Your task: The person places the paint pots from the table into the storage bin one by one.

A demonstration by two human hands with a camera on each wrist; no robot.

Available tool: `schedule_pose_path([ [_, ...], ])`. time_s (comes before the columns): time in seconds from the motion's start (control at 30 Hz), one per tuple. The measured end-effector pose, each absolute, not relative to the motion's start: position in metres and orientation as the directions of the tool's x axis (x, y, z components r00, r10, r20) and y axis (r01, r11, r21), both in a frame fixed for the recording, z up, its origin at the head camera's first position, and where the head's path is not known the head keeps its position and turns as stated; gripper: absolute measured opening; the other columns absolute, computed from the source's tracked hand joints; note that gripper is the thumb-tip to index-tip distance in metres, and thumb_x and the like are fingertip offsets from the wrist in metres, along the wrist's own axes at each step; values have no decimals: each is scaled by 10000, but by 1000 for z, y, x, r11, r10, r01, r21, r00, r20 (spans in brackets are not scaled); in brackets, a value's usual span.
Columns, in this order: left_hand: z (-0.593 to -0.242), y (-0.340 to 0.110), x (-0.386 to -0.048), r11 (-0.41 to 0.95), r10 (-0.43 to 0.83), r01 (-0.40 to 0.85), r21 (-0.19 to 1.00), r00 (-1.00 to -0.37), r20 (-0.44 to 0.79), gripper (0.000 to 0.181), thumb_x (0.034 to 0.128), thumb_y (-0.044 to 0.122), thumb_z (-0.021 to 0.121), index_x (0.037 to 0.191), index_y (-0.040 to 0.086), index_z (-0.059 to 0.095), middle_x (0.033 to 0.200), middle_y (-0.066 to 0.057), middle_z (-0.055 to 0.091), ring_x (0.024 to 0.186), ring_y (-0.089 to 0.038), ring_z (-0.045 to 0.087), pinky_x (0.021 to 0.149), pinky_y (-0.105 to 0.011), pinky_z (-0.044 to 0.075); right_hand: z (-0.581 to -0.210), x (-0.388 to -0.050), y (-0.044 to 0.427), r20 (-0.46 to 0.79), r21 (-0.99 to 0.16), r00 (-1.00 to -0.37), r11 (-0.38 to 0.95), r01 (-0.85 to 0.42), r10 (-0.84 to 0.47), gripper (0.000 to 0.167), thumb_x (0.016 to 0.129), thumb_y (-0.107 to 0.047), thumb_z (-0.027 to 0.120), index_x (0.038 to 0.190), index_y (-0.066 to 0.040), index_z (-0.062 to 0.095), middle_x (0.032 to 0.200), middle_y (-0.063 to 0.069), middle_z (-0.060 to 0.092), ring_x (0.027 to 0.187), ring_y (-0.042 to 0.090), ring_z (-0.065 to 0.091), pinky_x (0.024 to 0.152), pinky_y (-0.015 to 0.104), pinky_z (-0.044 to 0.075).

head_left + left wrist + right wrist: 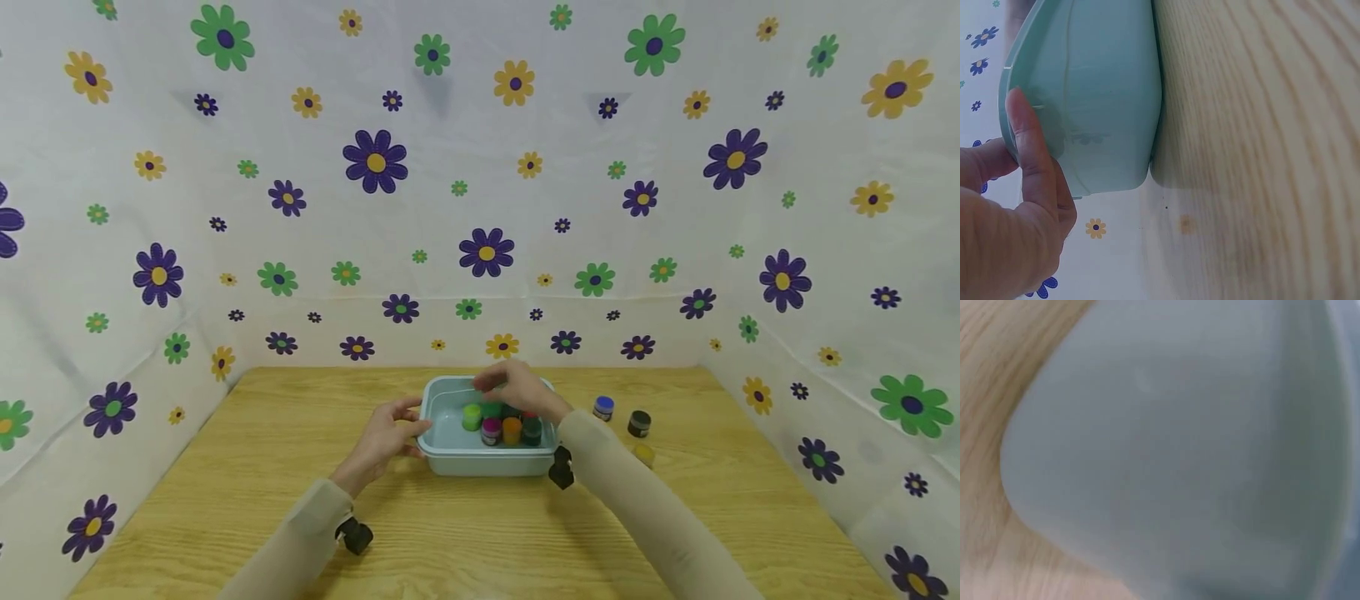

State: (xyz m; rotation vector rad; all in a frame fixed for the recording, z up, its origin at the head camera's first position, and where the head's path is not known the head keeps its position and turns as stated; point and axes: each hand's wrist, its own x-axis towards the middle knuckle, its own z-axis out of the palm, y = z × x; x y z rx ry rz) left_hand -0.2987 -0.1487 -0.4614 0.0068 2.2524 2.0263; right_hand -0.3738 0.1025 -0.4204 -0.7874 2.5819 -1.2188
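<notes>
A light blue plastic bin (491,464) stands on the wooden table. My left hand (386,433) grips its left rim; in the left wrist view, the fingers (1034,159) lie against the outer wall. Over the back of the bin hovers my right hand (517,389), fingers loosely bent and nothing visible in them. Small paint jars stand inside: yellow-green (472,417), magenta (491,432), orange (512,431) and dark green (531,432). Others behind them, including a green jar (491,409), are partly hidden by the right hand. The right wrist view is blurred and shows only the bin's wall (1147,456).
Right of the bin, a blue jar (603,407), a black jar (639,423) and a yellow jar (643,454) stand on the table (465,542). The right sleeve partly covers the yellow one. A flower-patterned white sheet (420,208) hangs around the table's back and sides.
</notes>
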Motion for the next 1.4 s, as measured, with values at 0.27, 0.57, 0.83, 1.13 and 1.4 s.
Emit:
schedule_pose_path([
  [0.27,-462,-149,-301,110,83,-79,991,-993,-88,503,909,45,676,1389,47,528,1092,-148,511,709,-193,618,550,-317,599,-413,-373,116,56,-752,-813,511,-416,-580,288,905,-10,658,1192,-23,683,1170,103,705,1059,213,664,951,360,557],
  [0.57,-463,-149,-300,97,72,-69,993,-994,-77,505,902,30,680,1384,31,529,1062,-133,504,682,-176,604,534,-310,594,-403,-366,135,43,-767,-785,482,-422,-618,263,929,-64,653,1188,-24,682,1210,181,677,1071,236,664,955,374,556],
  [0.83,-462,-148,-299,88,71,-76,993,-994,-82,517,895,29,687,1387,39,529,1065,-132,508,687,-177,606,540,-309,594,-402,-357,161,41,-788,-785,463,-405,-618,265,938,-102,654,1192,-30,683,1205,229,664,1032,260,665,910,407,575],
  [1.13,-463,-148,-301,96,66,-73,993,-995,-80,490,901,25,679,1372,49,546,1060,-135,510,719,-198,607,551,-308,597,-402,-352,194,81,-824,-803,414,-387,-590,330,946,-103,641,1239,49,627,1155,271,666,947,447,613,603,234,511],
  [1.4,-462,-149,-300,98,68,-79,992,-994,-86,492,901,29,681,1372,43,541,1084,-146,508,696,-190,607,549,-307,596,-398,-350,222,93,-799,-834,459,-389,-544,338,947,-114,646,1241,50,623,1144,237,684,870,162,649,667,279,557],
])
